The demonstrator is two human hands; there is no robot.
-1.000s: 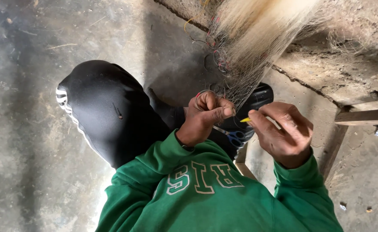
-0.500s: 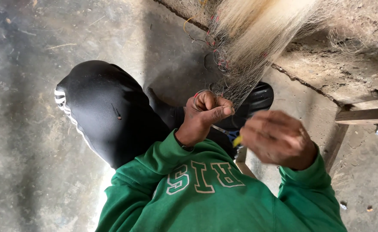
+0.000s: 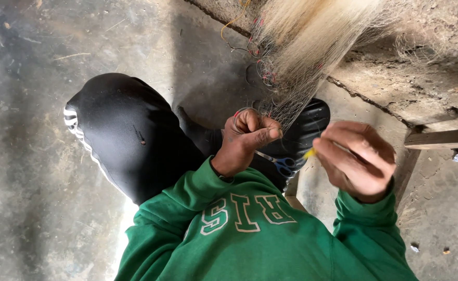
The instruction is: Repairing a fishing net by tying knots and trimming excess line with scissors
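The fine, pale, translucent fishing net (image 3: 312, 47) hangs from the top centre of the frame and narrows down to the middle, where its mesh carries small red knots or beads.

Left hand (image 3: 247, 138): centre of frame, fingers curled and pressed together, thumb against forefinger, pinching a gathered section of the mesh at its lower end.

Right hand (image 3: 359, 158): right of centre, blurred by motion. It pinches a small yellow tool (image 3: 309, 153), probably a netting needle, whose tip shows at the fingertips. The hand stands near the left hand but apart from it.

Step in hand, as judged: mending or knotting the mesh, with the left hand holding the work taut. The next move would call for bringing the yellow tip to the pinched mesh while tension is kept.

A pair of blue-handled scissors (image 3: 281, 164) lies just below the left hand, on the black-trousered leg (image 3: 130, 135). The green sweatshirt (image 3: 249, 234) fills the lower frame. Grey concrete floor (image 3: 26, 156) lies at left; a wooden slat (image 3: 442, 138) is at the right edge.

Hard to make out: any thread between the hands, the tool's full shape, and the net's upper part, which is cut off.
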